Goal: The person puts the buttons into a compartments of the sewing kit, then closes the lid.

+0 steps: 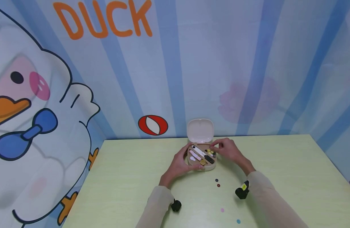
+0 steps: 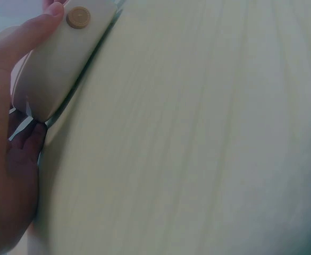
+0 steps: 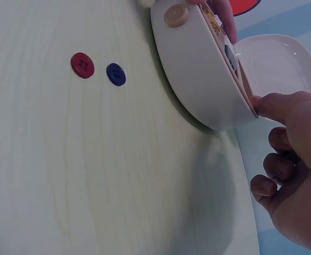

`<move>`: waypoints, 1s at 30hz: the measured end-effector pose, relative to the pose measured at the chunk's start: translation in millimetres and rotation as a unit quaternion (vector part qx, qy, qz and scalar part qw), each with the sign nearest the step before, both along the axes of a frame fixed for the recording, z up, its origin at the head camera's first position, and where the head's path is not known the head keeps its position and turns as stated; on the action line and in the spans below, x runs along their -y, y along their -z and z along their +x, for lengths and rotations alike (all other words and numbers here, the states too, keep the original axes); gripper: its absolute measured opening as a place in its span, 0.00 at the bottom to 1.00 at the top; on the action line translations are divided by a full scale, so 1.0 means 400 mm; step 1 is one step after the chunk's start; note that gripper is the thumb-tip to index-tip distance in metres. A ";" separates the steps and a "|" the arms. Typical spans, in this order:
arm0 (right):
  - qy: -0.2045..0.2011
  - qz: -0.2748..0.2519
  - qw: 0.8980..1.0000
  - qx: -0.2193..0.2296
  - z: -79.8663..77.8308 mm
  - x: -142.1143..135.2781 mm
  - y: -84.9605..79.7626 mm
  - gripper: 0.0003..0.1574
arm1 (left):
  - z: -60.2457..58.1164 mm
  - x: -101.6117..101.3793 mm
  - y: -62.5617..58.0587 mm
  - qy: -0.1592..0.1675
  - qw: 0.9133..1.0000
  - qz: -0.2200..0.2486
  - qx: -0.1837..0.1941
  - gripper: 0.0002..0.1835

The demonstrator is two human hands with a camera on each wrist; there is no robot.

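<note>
A small cream box stands on the table with its lid raised at the back. My left hand grips it from the left, thumb along the front rim by the round brown catch. Over the right compartment, my right hand has its thumb and forefinger close together near several small yellow, white and dark buttons. Its thumb touches the rim in the right wrist view; whether anything sits between the fingertips is hidden. Inside also lie a white-and-black stick, a pink-and-white stick and a gold round piece.
On the table in front of the box lie a dark blue button and a red button. Nearer to me are a pink disc and a light blue disc. A printed curtain hangs behind the table.
</note>
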State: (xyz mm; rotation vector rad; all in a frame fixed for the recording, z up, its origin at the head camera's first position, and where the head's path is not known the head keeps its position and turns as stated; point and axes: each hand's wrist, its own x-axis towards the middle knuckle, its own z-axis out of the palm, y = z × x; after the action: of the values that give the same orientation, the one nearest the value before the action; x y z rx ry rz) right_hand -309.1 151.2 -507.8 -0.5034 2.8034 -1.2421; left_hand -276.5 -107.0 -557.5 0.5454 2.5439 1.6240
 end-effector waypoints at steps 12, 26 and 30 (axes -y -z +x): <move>-0.006 -0.002 0.999 -0.035 0.037 -0.026 0.008 0.17 | 0.001 0.003 0.002 0.006 1.000 0.006 -0.003 0.58; -0.083 -0.024 0.994 -0.062 0.136 -0.102 0.010 0.21 | 0.002 0.001 -0.003 0.008 1.000 0.008 -0.007 0.58; -0.107 -0.023 0.992 -0.057 0.177 -0.120 0.014 0.20 | 0.003 0.000 -0.005 0.008 1.000 0.005 -0.005 0.58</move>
State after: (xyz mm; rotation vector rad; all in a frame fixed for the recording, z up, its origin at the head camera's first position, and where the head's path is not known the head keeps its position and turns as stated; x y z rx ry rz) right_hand -238.3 199.2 -513.6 -0.8797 2.7235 -1.2729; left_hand -275.4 -107.2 -555.5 0.5753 2.5337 1.6339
